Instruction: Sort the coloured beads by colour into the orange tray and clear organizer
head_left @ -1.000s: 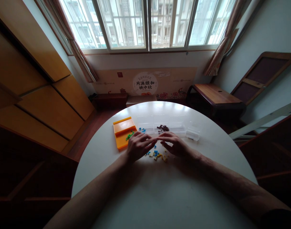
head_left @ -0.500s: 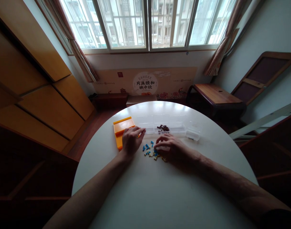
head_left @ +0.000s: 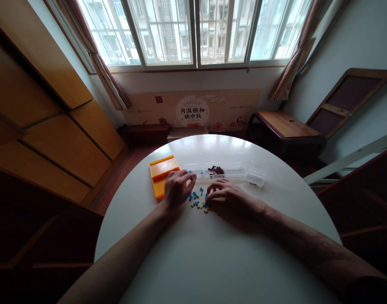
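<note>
Small blue and yellow plastic pieces (head_left: 195,194) lie scattered on the white table between my hands. My left hand (head_left: 177,186) is at the near edge of a clear divided box (head_left: 234,170), thumb and forefinger drawn together; whatever they hold is too small to make out. A few blue bits (head_left: 202,173) show in the box's left compartment, beside those fingertips. Over the right side of the pile, my right hand (head_left: 230,196) has curled fingers touching the pieces, with the fingertips partly hidden. Dark brown pieces (head_left: 216,170) fill part of the middle compartment.
An orange plastic case (head_left: 160,185) lies left of my left hand. To the right stands a small clear container (head_left: 255,178). The round white table (head_left: 209,253) has its far edge below the window wall. A wooden bench (head_left: 287,123) stands beyond it.
Blue bits now show in the box's left compartment by my left fingertips. Yellow pieces near my right hand are fewer or more covered. Both hands have shifted only slightly.
</note>
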### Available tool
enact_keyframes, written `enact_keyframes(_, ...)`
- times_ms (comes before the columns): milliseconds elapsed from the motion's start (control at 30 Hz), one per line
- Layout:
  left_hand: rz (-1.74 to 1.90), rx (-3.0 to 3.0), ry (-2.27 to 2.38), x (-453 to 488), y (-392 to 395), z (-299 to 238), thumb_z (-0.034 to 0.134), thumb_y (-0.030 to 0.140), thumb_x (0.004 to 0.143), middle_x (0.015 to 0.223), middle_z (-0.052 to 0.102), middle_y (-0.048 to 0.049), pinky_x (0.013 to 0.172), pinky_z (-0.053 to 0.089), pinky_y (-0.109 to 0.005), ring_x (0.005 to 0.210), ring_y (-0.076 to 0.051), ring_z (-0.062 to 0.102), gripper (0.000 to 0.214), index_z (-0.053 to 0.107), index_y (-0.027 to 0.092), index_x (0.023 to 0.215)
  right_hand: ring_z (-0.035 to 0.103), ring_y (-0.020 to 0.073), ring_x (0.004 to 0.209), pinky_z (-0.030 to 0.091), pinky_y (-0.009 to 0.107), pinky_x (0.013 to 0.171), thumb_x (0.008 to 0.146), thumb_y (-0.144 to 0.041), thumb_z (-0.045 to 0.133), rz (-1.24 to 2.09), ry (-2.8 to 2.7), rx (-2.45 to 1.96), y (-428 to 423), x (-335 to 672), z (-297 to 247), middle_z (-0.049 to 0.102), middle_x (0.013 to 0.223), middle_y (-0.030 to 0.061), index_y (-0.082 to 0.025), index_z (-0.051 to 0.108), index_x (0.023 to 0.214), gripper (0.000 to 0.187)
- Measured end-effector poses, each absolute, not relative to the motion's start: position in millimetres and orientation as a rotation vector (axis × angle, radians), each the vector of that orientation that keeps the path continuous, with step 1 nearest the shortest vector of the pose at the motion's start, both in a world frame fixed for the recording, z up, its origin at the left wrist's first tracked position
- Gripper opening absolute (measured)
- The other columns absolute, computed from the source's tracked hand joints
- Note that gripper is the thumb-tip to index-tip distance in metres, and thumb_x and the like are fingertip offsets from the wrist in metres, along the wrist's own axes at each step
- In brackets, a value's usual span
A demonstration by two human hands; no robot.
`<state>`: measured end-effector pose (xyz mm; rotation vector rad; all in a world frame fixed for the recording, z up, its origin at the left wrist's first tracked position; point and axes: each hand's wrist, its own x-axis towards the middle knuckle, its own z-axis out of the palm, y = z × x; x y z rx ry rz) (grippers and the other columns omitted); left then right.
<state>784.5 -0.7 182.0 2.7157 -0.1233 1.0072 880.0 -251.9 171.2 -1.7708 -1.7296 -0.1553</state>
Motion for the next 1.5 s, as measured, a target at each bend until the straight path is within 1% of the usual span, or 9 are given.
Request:
enact_keyframes(100, 0.950, 2.703, -0.188, 783.3, -3.3, 183.6, 0.064, 0.033, 0.108, 0.094, 0.080, -0.0032, 0.089, 0.049, -0.040, 0.086, -0.021, 0.073, 0.021, 0.083, 0.026, 0.102, 0.071, 0.0206, 0.106, 0.054, 0.039, 0.104, 0.104, -0.033, 0.077, -0.169, -1.739, -1.764, -251.1, 881.1, 168.9, 0.077, 0.116, 0.0032, -0.034, 0.083, 0.113, 0.011)
enact_keyframes(200, 0.928, 2.694, -0.234, 782.4, -5.5, 185.2, 0.065, 0.033, 0.107, 0.094, 0.080, -0.0027, 0.089, 0.048, -0.040, 0.086, -0.020, 0.073, 0.020, 0.082, 0.026, 0.100, 0.070, 0.0197, 0.103, 0.055, 0.038, 0.102, 0.106, -0.033, 0.075, -0.179, -1.752, -1.756, -250.0, 881.0, 168.9, 0.077, 0.117, 0.0042, -0.035, 0.079, 0.129, 0.024)
enact_keyframes(267, 0.932, 2.694, -0.242, 782.2, -5.9, 185.7, 0.064, 0.033, 0.108, 0.094, 0.080, -0.0025, 0.089, 0.047, -0.040, 0.085, -0.020, 0.072, 0.021, 0.082, 0.026, 0.100, 0.069, 0.0186, 0.099, 0.055, 0.037, 0.099, 0.107, -0.033, 0.074, -0.171, -1.769, -1.742, -249.8, 880.3, 169.7, 0.077, 0.117, 0.0038, -0.037, 0.078, 0.133, 0.027)
enact_keyframes(433, 0.927, 2.698, -0.242, 782.2, -5.2, 185.5, 0.064, 0.032, 0.107, 0.093, 0.080, -0.0025, 0.090, 0.047, -0.040, 0.085, -0.020, 0.072, 0.020, 0.082, 0.026, 0.100, 0.069, 0.0186, 0.099, 0.056, 0.036, 0.099, 0.107, -0.033, 0.074, -0.130, -1.769, -1.740, -251.1, 879.2, 170.7, 0.077, 0.117, 0.0025, -0.038, 0.081, 0.123, 0.019)
enact_keyframes(600, 0.920, 2.690, -0.275, 781.9, -5.6, 185.4, 0.066, 0.032, 0.106, 0.093, 0.079, -0.0016, 0.090, 0.047, -0.040, 0.085, -0.020, 0.072, 0.018, 0.082, 0.026, 0.100, 0.071, 0.0208, 0.101, 0.055, 0.040, 0.101, 0.110, -0.031, 0.068, -0.177, -1.769, -1.724, -249.6, 881.6, 167.4, 0.079, 0.114, 0.0043, -0.030, 0.081, 0.114, 0.014)
enact_keyframes(867, 0.904, 2.685, -0.342, 782.3, -5.2, 182.2, 0.067, 0.032, 0.106, 0.096, 0.080, -0.0015, 0.090, 0.048, -0.039, 0.085, -0.019, 0.070, 0.016, 0.081, 0.025, 0.100, 0.070, 0.0217, 0.103, 0.054, 0.042, 0.104, 0.111, -0.024, 0.064, -0.152, -1.742, -1.762, -248.4, 884.5, 166.1, 0.079, 0.113, 0.0049, -0.025, 0.075, 0.112, 0.011)
enact_keyframes(1100, 0.871, 2.605, -0.569, 781.9, -5.4, 181.7, 0.068, 0.030, 0.105, 0.096, 0.081, -0.0004, 0.085, 0.050, -0.037, 0.083, -0.017, 0.072, 0.013, 0.080, 0.026, 0.101, 0.071, 0.0244, 0.098, 0.057, 0.045, 0.098, 0.109, -0.024, 0.066, -0.295, -1.533, -1.776, -248.2, 882.2, 164.3, 0.078, 0.104, 0.0060, -0.025, 0.069, 0.110, 0.004)
enact_keyframes(1300, 0.834, 2.570, -0.817, 781.1, -9.0, 183.0, 0.075, 0.043, 0.101, 0.097, 0.082, -0.0011, 0.087, 0.051, -0.037, 0.082, -0.017, 0.074, 0.017, 0.081, 0.028, 0.108, 0.071, 0.0230, 0.094, 0.059, 0.040, 0.088, 0.106, -0.026, 0.072, -0.306, -1.313, -1.769, -249.7, 882.6, 164.5, 0.077, 0.101, 0.0052, -0.025, 0.070, 0.107, 0.003)
enact_keyframes(1500, 0.905, 2.587, -0.878, 782.2, -10.8, 183.2, 0.071, 0.034, 0.106, 0.086, 0.080, 0.0011, 0.085, 0.049, -0.035, 0.077, -0.014, 0.072, 0.017, 0.079, 0.026, 0.093, 0.072, 0.0216, 0.091, 0.059, 0.040, 0.090, 0.104, -0.026, 0.075, -0.266, -1.359, -1.754, -251.1, 880.6, 167.8, 0.077, 0.098, 0.0040, -0.024, 0.070, 0.105, 0.005)
